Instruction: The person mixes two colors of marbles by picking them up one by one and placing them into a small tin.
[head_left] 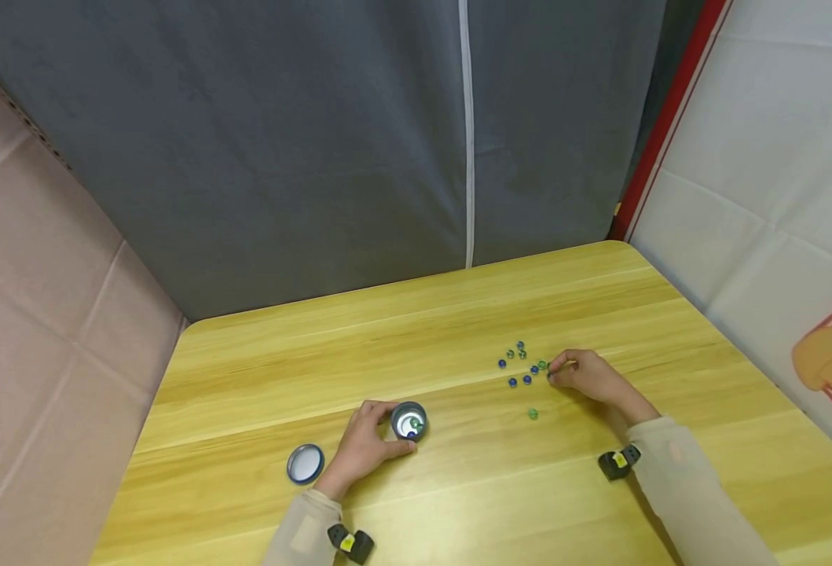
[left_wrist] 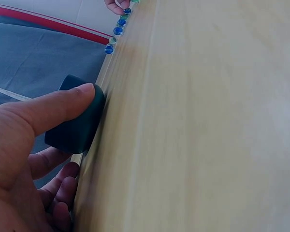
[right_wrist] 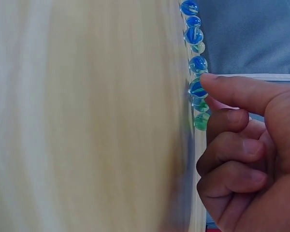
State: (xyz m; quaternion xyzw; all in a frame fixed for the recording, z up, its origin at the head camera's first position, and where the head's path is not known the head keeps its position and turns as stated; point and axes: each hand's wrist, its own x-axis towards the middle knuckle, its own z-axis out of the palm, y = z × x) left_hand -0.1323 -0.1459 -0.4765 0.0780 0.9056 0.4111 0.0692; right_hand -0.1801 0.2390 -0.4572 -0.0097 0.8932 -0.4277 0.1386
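My left hand point(head_left: 368, 444) grips a small round dark tin point(left_wrist: 76, 130), thumb on one side and fingers around the other. The tin stands upright on the table, its mouth uncovered, with a green marble point(head_left: 416, 423) and a blue marble point(head_left: 412, 435) visible inside. At the right, my right hand point(head_left: 591, 379) pinches a blue marble point(right_wrist: 198, 88) between thumb and index finger, at the table surface. The other fingers of that hand are curled in. Several blue and green glass marbles point(head_left: 526, 380) lie loosely grouped left of its fingertips; one green marble point(head_left: 533, 413) lies nearer me.
A round blue-rimmed lid point(head_left: 306, 464) lies on the wooden table point(head_left: 246, 377), left of the tin and beside the left wrist. A grey curtain point(head_left: 317, 157) hangs behind the table's far edge. Pale walls stand at both sides.
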